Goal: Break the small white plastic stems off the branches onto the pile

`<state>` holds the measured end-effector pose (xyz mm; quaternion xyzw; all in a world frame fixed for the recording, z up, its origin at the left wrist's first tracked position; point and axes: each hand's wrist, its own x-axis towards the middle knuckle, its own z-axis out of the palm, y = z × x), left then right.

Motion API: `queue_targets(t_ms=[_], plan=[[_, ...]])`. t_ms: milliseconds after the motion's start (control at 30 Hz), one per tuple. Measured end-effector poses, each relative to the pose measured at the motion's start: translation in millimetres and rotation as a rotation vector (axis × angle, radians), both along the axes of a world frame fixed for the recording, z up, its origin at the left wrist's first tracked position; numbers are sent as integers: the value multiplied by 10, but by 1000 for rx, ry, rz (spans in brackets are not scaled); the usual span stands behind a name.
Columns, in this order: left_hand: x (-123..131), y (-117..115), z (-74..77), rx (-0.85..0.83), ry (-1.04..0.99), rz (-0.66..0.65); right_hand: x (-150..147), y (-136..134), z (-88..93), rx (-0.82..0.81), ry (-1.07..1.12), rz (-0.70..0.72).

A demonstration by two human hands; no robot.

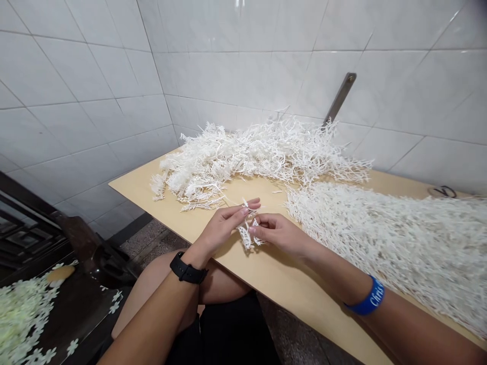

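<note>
Both my hands meet over the near edge of a pale wooden table. Between them is a small white plastic sprig with short branching tips. My left hand, with a black watch on the wrist, pinches its upper part with thumb and fingers. My right hand, with a blue wristband further up the arm, pinches its side with curled fingers. The sprig hangs just above the tabletop.
A loose heap of white plastic sprigs lies at the back of the table by the tiled wall. A dense pile of white sprigs covers the right side. Small white flower pieces fill a dark tray at lower left. Black scissors lie far right.
</note>
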<state>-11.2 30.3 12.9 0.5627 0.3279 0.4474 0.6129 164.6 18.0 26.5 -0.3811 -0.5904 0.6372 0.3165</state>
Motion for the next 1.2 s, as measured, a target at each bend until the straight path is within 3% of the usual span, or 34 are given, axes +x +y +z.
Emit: queue_targets(t_ms=[200,267,400,467,733,900,1033,1200], plan=[[36,29,-71,-78,-147,495,53,-2,-10,65,-24,-233],[30,32,-89,-70,-116,442,56,-1,-24,58,-25,-254],[24,3,-55,66,37,89,54,1,-62,66,-15,-218],[24,-8,-33,113,74,13,54,4,-84,69,0,-212],[35,-2,-82,30,0,79,52,0,-85,202,-64,-268],[39,-10,-66,-23,-4,153,59,-8,-59,181,-49,-283],[38,-17,-50,82,51,185,76,1,-62,112,-6,-312],[43,-36,-29,214,218,91,83,0,-89,109,-2,-298]])
